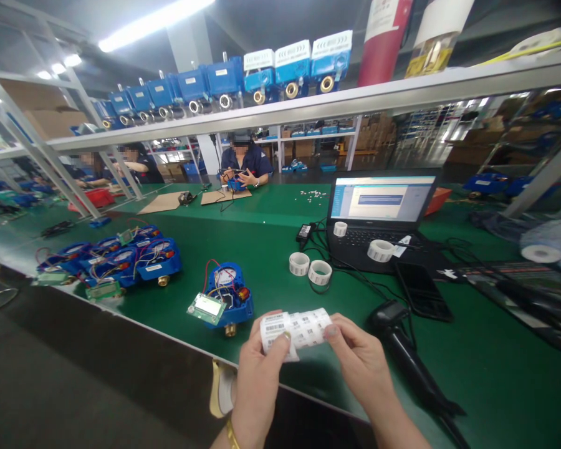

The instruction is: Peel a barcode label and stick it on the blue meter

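Between my two hands stretches a strip of white barcode labels [303,328] above the front edge of the green table. My left hand [262,358] pinches its left end, where larger barcodes show, with the thumb on top. The right end is pinched by the thumb and fingers of my right hand [358,352]. Just beyond my left hand sits an opened blue meter unit [229,296] with wires, a brass fitting and a green circuit board [206,307] hanging at its side. A black barcode scanner [409,355] lies to the right of my right hand.
Rolls of labels [320,272] lie near a laptop [378,212], two more on its keyboard. A black phone [423,290] is beside it. Several opened meters [121,255] stand at left. Overhead, a shelf [280,111] carries blue meters. A co-worker [245,156] sits opposite.
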Available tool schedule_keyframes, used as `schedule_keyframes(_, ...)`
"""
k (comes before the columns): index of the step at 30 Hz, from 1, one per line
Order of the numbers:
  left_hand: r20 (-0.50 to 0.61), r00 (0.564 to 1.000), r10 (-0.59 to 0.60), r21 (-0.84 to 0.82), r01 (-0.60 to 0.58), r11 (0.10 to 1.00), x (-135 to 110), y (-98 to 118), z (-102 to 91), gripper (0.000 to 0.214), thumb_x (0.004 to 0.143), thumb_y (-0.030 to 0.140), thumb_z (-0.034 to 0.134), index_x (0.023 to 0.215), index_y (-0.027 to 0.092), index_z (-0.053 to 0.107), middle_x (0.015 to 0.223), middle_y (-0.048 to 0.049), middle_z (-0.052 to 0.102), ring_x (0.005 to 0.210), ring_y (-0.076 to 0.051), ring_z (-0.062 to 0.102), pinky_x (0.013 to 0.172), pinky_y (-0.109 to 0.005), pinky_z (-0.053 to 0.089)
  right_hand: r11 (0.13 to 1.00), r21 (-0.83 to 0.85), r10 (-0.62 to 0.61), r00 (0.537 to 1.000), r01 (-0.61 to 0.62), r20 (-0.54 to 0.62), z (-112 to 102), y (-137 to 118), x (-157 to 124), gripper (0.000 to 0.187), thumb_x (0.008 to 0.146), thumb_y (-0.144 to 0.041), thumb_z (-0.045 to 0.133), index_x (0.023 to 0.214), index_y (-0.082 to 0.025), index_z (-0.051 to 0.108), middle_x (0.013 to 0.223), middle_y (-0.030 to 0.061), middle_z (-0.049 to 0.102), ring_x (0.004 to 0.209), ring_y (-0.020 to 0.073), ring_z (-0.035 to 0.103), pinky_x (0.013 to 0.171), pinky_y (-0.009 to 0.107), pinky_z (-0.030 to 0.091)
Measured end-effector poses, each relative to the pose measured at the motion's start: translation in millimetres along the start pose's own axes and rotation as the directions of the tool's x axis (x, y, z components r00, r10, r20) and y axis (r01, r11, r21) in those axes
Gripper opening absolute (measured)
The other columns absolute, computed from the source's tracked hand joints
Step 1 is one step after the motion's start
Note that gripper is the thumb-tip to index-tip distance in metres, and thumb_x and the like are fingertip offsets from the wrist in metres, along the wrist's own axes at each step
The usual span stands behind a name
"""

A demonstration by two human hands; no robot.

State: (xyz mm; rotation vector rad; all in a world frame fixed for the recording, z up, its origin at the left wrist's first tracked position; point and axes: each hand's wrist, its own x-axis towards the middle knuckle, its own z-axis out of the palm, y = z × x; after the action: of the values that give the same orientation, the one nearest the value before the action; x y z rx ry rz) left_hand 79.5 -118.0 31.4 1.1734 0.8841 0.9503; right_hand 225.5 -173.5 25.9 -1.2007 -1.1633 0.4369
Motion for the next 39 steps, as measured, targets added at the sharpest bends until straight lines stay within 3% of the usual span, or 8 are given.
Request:
schedule_keyframes(10, -0.047, 0.998, -0.030, -0.066, 0.027, 0.997, 0.1, -4.1, -4.1, 0.051, 0.077, 0.036, 0.063, 0.122, 0.015, 0.052, 0.107, -0.0084, 0.064, 0.093, -0.020, 0.060, 0.079, -0.025, 0.047, 1.000, 0.011, 0.020, 0.997, -0.019, -0.074, -3.0, 3.5, -1.0, 0.031, 0.093, -0.034, 0.048, 0.070, -0.017, 0.060, 0.063, -0.0001, 0.046, 0.058, 0.0116, 0.043, 0.052, 0.020, 0.034)
schedule_keyframes(16, -0.039, 0.999, -0.022, -0.061, 0.019, 0.998, 0.8, -5.6, -3.3, 0.045, 0.078, 0.035, 0.063, 0.116, 0.013, 0.055, 0.105, -0.0084, 0.064, 0.092, -0.019, 0.060, 0.079, -0.024, 0.047, 0.999, -0.002, 0.041, 0.995, -0.041, 0.089, -4.7, -0.1, -0.8, 0.024, 0.088, -0.034, 0.056, 0.071, -0.017, 0.061, 0.073, 0.0028, 0.054, 0.068, 0.0152, 0.050, 0.060, 0.023, 0.038)
schedule_keyframes(27, -0.094, 0.995, -0.041, -0.117, 0.029, 0.993, 2.2, 1.5, -1.8, 0.057, 0.073, 0.036, 0.066, 0.122, 0.010, 0.053, 0.103, -0.0111, 0.065, 0.092, -0.022, 0.060, 0.077, -0.027, 0.048, 0.999, -0.015, 0.049, 0.998, -0.048, 0.048, -10.3, 1.5, 0.5, 0.024, 0.091, -0.035, 0.052, 0.079, -0.017, 0.065, 0.072, 0.0036, 0.055, 0.068, 0.0159, 0.051, 0.059, 0.023, 0.038)
schedule_keyframes(33, -0.058, 0.998, -0.024, -0.085, 0.019, 0.996, 3.0, 0.1, -3.9, 0.052, 0.076, 0.035, 0.064, 0.121, 0.012, 0.053, 0.106, -0.0100, 0.064, 0.092, -0.021, 0.060, 0.078, -0.027, 0.048, 0.998, -0.040, 0.045, 0.991, -0.041, 0.126, -6.7, 0.1, 2.0, 0.023, 0.089, -0.034, 0.054, 0.077, -0.017, 0.063, 0.073, 0.0031, 0.054, 0.069, 0.0159, 0.051, 0.062, 0.024, 0.040)
schedule_keyframes(39, -0.083, 0.996, -0.037, -0.103, 0.029, 0.994, 2.7, 7.2, -1.8, 0.057, 0.074, 0.037, 0.065, 0.122, 0.010, 0.053, 0.102, -0.0109, 0.065, 0.089, -0.022, 0.060, 0.074, -0.027, 0.048, 0.995, -0.081, 0.070, 0.994, -0.063, 0.087, -7.8, -2.6, 1.5, 0.027, 0.089, -0.038, 0.052, 0.077, -0.016, 0.063, 0.073, 0.0041, 0.056, 0.071, 0.0173, 0.052, 0.061, 0.025, 0.040)
